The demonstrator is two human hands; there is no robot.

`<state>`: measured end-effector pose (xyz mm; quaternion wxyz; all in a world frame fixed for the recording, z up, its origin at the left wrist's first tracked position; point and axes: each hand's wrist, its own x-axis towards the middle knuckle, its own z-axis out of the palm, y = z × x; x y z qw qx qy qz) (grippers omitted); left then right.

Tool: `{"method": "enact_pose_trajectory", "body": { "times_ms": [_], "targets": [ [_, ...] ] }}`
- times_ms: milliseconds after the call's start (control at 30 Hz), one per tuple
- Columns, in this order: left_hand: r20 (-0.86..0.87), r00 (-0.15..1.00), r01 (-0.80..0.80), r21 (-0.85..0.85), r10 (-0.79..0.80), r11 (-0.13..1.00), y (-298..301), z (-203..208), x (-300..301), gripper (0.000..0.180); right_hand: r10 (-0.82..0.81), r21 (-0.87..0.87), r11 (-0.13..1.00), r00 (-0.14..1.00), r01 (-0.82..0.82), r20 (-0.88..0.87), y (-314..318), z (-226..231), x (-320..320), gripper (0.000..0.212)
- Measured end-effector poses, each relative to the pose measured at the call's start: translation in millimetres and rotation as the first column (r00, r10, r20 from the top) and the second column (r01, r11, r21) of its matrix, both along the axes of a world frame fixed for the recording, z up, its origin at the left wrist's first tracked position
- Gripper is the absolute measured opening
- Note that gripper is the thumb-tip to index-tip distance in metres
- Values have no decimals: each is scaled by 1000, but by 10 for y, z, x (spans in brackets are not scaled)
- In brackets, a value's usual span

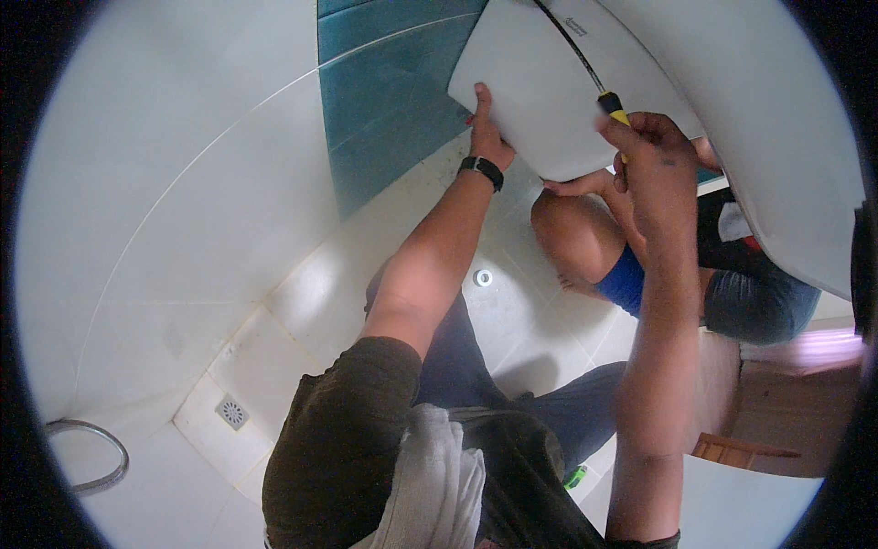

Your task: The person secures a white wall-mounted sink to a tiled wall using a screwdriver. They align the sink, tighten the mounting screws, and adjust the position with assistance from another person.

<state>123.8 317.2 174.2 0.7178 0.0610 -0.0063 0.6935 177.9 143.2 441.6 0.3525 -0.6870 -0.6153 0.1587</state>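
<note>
A smooth white ceramic piece with rounded corners sits against the teal wall at the top. My left hand, a dark watch on its wrist, grips its left edge with the thumb up along the side; some fingers are hidden. In my right hand is a long-shafted screwdriver with a yellow and black handle. Its shaft slants up to the left across the white piece, and the tip lies outside the picture. Another person's hand touches the piece's lower edge from below.
A person crouches at the right, knee bent, beneath a large white curved surface. On the tiled floor are a small white ring and a drain grate. A chrome loop is at lower left; a green item lies near my legs.
</note>
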Motion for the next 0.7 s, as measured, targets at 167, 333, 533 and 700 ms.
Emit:
{"method": "enact_pose_trajectory", "body": {
  "times_ms": [167,333,533,700],
  "targets": [
    [58,998,40,-33,-38,999,82,-88,60,96,27,-196,967,835,-161,-550,33,101,124,39],
    [2,1000,17,22,-18,1000,62,-85,3,102,-58,-334,882,627,-333,-777,130,105,206,40],
    [-30,999,-13,-34,12,999,-15,21,26,109,172,161,951,883,-265,437,7,26,92,42],
    [26,999,29,-63,-28,998,-83,32,18,91,-241,382,887,446,-260,862,-168,-190,-49,28]
  ]
}}
